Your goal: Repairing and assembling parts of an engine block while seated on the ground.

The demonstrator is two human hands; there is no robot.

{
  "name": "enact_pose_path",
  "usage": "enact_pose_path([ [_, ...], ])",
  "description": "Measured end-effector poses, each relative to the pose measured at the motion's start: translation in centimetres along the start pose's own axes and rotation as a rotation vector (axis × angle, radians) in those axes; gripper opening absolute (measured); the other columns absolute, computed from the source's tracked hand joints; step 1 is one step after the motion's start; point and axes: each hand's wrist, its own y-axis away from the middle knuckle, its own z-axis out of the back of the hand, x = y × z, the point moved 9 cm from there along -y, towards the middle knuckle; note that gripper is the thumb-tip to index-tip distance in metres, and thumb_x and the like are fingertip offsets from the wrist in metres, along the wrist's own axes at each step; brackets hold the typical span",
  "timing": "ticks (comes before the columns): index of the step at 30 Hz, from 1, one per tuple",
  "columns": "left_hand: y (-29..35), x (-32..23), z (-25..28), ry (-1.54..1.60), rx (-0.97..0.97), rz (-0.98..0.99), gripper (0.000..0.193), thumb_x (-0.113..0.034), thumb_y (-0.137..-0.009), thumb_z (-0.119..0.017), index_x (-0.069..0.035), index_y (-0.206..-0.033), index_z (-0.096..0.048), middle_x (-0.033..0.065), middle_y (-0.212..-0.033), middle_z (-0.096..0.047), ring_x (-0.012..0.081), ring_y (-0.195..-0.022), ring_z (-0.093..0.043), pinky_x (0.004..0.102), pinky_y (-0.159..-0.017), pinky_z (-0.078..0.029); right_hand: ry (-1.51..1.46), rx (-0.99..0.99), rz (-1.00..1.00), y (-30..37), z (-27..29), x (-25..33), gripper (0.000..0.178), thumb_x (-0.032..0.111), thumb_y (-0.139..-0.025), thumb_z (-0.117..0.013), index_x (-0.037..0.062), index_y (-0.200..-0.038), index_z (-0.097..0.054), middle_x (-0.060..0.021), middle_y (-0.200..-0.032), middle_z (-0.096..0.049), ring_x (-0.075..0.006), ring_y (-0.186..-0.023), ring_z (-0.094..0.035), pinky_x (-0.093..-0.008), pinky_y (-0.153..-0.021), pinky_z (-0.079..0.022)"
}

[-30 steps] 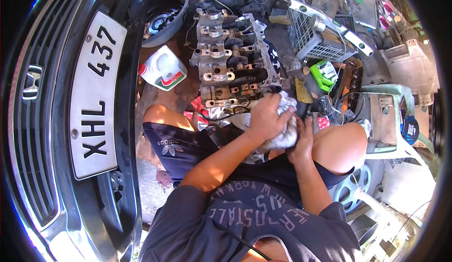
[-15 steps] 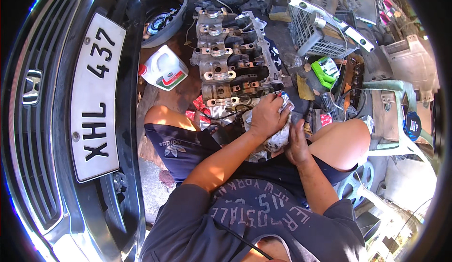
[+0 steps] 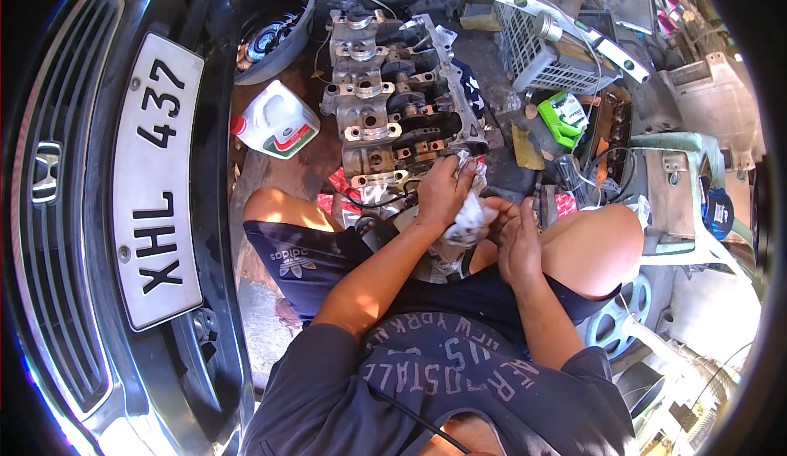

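Observation:
My left hand (image 3: 443,192) is closed around a crumpled white rag (image 3: 469,217), held over my lap. My right hand (image 3: 518,241) is just right of the rag, palm turned toward it and fingers apart, slightly bent. Whether its fingertips touch the cloth I cannot tell. Just beyond my left hand lies a metal engine block (image 3: 367,90), its row of bearing saddles facing up and a dark crankshaft showing along its middle. Red and white packaging (image 3: 343,184) lies at the block's near end, partly hidden by my left knee and arm.
A car's front bumper (image 3: 193,251) fills the left side. Beyond my left knee are a white jug (image 3: 279,120) and a black basin (image 3: 283,58) of parts. At right stand a grey crate (image 3: 557,67), a green container (image 3: 566,120) and a pale green chair (image 3: 689,157).
My left hand and the rag have shifted slightly left and nearer to me. My right hand's fingers have spread and bent, its palm turning more into view.

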Motion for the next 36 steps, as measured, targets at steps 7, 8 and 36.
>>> enact_pose_path([
  [7, 2.1, -6.6, 1.0, 0.241, 0.054, -0.104, 0.035, -0.034, -0.086, -0.061, -0.001, -0.098, -0.057, 0.0197, -0.095, -0.057, 0.0407, -0.088, -0.056, 0.0454, -0.073, -0.046, -0.349, -0.223, 0.052, -1.1, 0.5, 1.1, 0.061, 0.055, -0.098, -0.032, 0.0057, -0.131, -0.045, -0.0110, -0.124, -0.054, -0.0223, -0.114, -0.054, -0.0367, -0.101, -0.041],
  [8, 2.8, -8.2, 1.0, 0.187, 0.029, -0.219, 0.040, -0.036, -0.084, -0.063, -0.001, -0.102, -0.057, 0.0196, -0.099, -0.056, 0.0403, -0.091, -0.056, 0.0446, -0.075, -0.046, -0.349, -0.223, 0.051, -1.0, 0.6, 1.0, 0.061, 0.055, -0.098, -0.032, 0.0057, -0.131, -0.045, -0.0110, -0.124, -0.054, -0.0223, -0.114, -0.054, -0.0367, -0.101, -0.041],
  [36, 0.6, -2.7, -1.2, -0.039, 0.003, -0.186, 0.033, -0.028, -0.081, -0.067, -0.003, -0.100, -0.057, 0.0167, -0.094, -0.056, 0.0376, -0.085, -0.058, 0.0454, -0.070, -0.048, -0.120, 0.007, -0.031, -0.1, -1.1, -1.0, 0.079, 0.061, -0.095, -0.028, -0.0015, -0.144, -0.025, -0.0126, -0.143, -0.038, -0.0245, -0.134, -0.035, -0.0381, -0.111, -0.024],
])
